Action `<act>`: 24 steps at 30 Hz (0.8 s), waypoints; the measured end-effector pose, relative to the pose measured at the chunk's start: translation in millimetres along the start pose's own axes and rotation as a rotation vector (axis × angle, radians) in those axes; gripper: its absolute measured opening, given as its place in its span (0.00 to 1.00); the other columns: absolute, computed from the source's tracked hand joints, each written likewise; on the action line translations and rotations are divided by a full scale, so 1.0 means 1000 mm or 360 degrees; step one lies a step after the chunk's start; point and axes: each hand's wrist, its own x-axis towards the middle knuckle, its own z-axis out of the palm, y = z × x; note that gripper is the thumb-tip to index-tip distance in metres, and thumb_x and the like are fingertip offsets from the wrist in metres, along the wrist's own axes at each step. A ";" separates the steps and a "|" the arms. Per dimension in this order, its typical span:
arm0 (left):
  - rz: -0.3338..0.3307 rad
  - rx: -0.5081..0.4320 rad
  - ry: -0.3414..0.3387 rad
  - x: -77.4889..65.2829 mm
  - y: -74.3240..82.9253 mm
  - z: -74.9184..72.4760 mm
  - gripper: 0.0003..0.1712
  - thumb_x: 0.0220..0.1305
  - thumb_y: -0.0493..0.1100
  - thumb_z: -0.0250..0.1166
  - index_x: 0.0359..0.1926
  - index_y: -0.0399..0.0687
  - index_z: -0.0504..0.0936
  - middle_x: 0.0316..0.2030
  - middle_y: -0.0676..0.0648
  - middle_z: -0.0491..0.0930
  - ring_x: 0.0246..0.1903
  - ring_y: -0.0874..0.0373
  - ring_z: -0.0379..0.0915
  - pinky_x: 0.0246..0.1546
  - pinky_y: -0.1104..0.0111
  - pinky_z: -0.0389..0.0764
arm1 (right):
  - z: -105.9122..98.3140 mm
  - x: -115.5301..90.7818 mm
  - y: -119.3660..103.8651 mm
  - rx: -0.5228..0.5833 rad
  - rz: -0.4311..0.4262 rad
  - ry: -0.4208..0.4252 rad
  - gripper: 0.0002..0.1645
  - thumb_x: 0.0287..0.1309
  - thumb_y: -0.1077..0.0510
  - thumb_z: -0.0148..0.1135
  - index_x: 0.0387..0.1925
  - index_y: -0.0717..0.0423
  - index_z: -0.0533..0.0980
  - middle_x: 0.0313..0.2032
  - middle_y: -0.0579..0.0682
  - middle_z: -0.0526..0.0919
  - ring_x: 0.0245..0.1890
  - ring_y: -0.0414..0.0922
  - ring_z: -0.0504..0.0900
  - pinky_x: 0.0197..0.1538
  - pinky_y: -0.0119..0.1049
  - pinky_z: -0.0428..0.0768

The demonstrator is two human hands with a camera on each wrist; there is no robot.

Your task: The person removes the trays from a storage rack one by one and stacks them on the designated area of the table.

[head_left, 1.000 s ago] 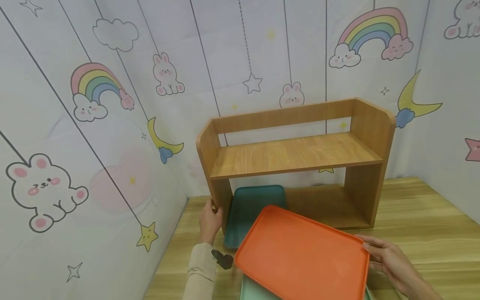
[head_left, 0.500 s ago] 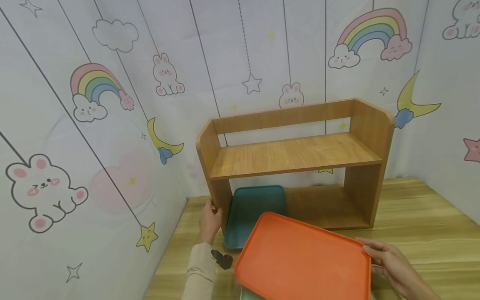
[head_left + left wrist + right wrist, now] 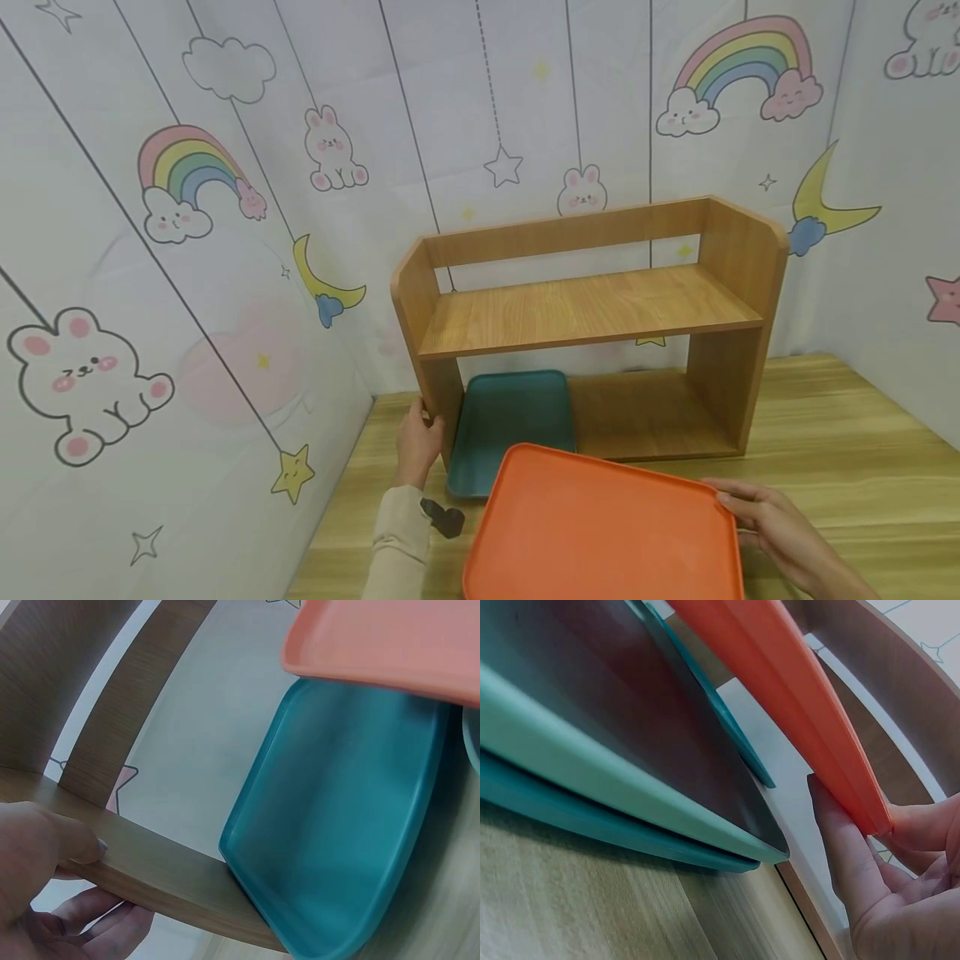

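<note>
My right hand (image 3: 776, 529) pinches the right corner of an orange tray (image 3: 607, 525), thumb on top and fingers beneath. In the right wrist view that tray (image 3: 780, 690) is raised and tilted above a mint-green tray (image 3: 615, 769), which lies on a teal tray (image 3: 622, 832). At the left side of a wooden two-tier shelf (image 3: 585, 312), my left hand (image 3: 420, 442) grips the side panel, thumb inside and fingers outside, as the left wrist view shows. A dark teal tray (image 3: 517, 425) lies in the shelf's lower left, its front end sticking out.
The wood-grain table (image 3: 840, 433) carries the shelf, with bare surface to its right. A patterned cloth wall (image 3: 510, 108) stands behind and on both sides. The lower tier's right part (image 3: 645, 417) holds no tray.
The orange tray has come down and toward me in my right hand, covering the mint-green tray in the head view. My left hand has stayed on the shelf's side.
</note>
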 end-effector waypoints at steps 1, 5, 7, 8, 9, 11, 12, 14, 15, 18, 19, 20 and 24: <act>0.0001 -0.0001 0.0000 0.000 0.000 0.000 0.13 0.60 0.37 0.59 0.46 0.37 0.73 0.39 0.34 0.81 0.39 0.41 0.80 0.39 0.52 0.77 | 0.000 0.000 0.000 -0.0011 -0.0002 -0.0004 0.18 0.72 0.54 0.43 0.53 0.33 0.76 0.48 0.34 0.82 0.48 0.35 0.81 0.50 0.38 0.81; 0.0020 0.0004 0.0006 0.000 0.000 0.000 0.13 0.60 0.36 0.59 0.45 0.36 0.74 0.38 0.33 0.81 0.39 0.41 0.80 0.38 0.52 0.77 | 0.000 0.002 0.000 -0.0045 0.0011 -0.0011 0.17 0.72 0.53 0.44 0.53 0.32 0.76 0.48 0.35 0.82 0.48 0.37 0.82 0.50 0.39 0.81; 0.0027 0.0004 0.0014 0.000 0.000 0.000 0.13 0.59 0.36 0.59 0.45 0.36 0.74 0.38 0.33 0.81 0.38 0.41 0.80 0.38 0.52 0.77 | 0.000 0.003 0.000 -0.0048 0.0016 -0.0010 0.17 0.72 0.53 0.45 0.52 0.33 0.76 0.47 0.35 0.82 0.47 0.37 0.82 0.50 0.39 0.81; 0.0024 0.0004 0.0015 0.000 -0.001 0.000 0.13 0.59 0.36 0.59 0.45 0.36 0.74 0.38 0.34 0.82 0.38 0.41 0.80 0.38 0.52 0.78 | 0.001 0.003 0.000 -0.0046 0.0020 -0.0011 0.16 0.72 0.53 0.45 0.52 0.33 0.76 0.47 0.35 0.83 0.47 0.37 0.82 0.49 0.40 0.81; 0.0019 0.0005 0.0016 0.001 -0.001 0.000 0.13 0.60 0.37 0.59 0.45 0.37 0.74 0.38 0.34 0.82 0.38 0.41 0.80 0.38 0.52 0.78 | 0.001 0.004 0.000 -0.0040 0.0024 -0.0016 0.16 0.71 0.53 0.45 0.52 0.34 0.76 0.47 0.36 0.83 0.47 0.38 0.82 0.49 0.40 0.81; 0.0006 0.0008 0.0018 0.001 -0.001 0.001 0.13 0.60 0.37 0.60 0.46 0.37 0.74 0.38 0.34 0.82 0.38 0.42 0.80 0.38 0.52 0.78 | 0.001 0.005 0.001 -0.0026 0.0028 -0.0027 0.16 0.71 0.53 0.46 0.52 0.35 0.76 0.48 0.36 0.83 0.47 0.38 0.82 0.49 0.40 0.81; 0.0009 0.0012 0.0019 0.001 -0.001 0.001 0.14 0.60 0.37 0.60 0.46 0.37 0.74 0.38 0.34 0.82 0.38 0.42 0.80 0.38 0.52 0.78 | 0.000 0.005 0.001 -0.0016 0.0026 -0.0039 0.16 0.71 0.53 0.46 0.53 0.36 0.76 0.48 0.36 0.83 0.47 0.38 0.82 0.50 0.40 0.81; -0.0003 0.0018 0.0017 0.001 -0.001 0.001 0.14 0.60 0.38 0.59 0.46 0.37 0.74 0.38 0.34 0.82 0.38 0.42 0.80 0.39 0.52 0.78 | 0.000 0.006 0.002 -0.0006 0.0017 -0.0064 0.17 0.71 0.54 0.46 0.53 0.37 0.76 0.48 0.36 0.83 0.48 0.38 0.82 0.50 0.39 0.81; -0.0003 0.0020 0.0018 0.001 -0.001 0.001 0.14 0.60 0.38 0.59 0.46 0.37 0.74 0.38 0.34 0.82 0.38 0.42 0.80 0.38 0.52 0.78 | 0.000 0.006 0.002 -0.0003 0.0010 -0.0078 0.17 0.71 0.54 0.45 0.54 0.38 0.76 0.48 0.36 0.83 0.48 0.38 0.82 0.50 0.39 0.81; 0.0005 0.0025 0.0017 0.001 -0.001 0.001 0.14 0.60 0.38 0.59 0.46 0.37 0.74 0.38 0.34 0.82 0.37 0.42 0.80 0.38 0.51 0.77 | 0.000 0.007 0.004 -0.0023 -0.0009 -0.0098 0.18 0.72 0.55 0.45 0.54 0.36 0.76 0.49 0.36 0.82 0.48 0.37 0.82 0.49 0.38 0.81; -0.0001 0.0025 0.0015 0.000 -0.001 0.000 0.14 0.60 0.39 0.59 0.46 0.38 0.74 0.38 0.34 0.82 0.37 0.42 0.80 0.39 0.51 0.77 | 0.000 0.007 0.005 -0.0028 -0.0013 -0.0101 0.18 0.72 0.55 0.44 0.54 0.36 0.76 0.49 0.35 0.82 0.48 0.36 0.82 0.49 0.38 0.81; 0.0001 0.0027 0.0014 0.000 -0.001 0.000 0.14 0.60 0.39 0.59 0.46 0.38 0.74 0.38 0.34 0.82 0.37 0.42 0.80 0.38 0.52 0.77 | 0.000 0.007 0.006 -0.0034 -0.0016 -0.0104 0.18 0.72 0.55 0.44 0.54 0.35 0.76 0.49 0.35 0.82 0.48 0.36 0.82 0.49 0.38 0.81; 0.0005 0.0027 0.0001 0.000 -0.001 0.001 0.14 0.60 0.38 0.59 0.46 0.37 0.74 0.38 0.34 0.82 0.37 0.42 0.80 0.37 0.52 0.77 | -0.001 0.008 0.007 -0.0052 -0.0026 -0.0112 0.18 0.71 0.56 0.44 0.52 0.33 0.76 0.48 0.35 0.82 0.48 0.35 0.81 0.49 0.37 0.81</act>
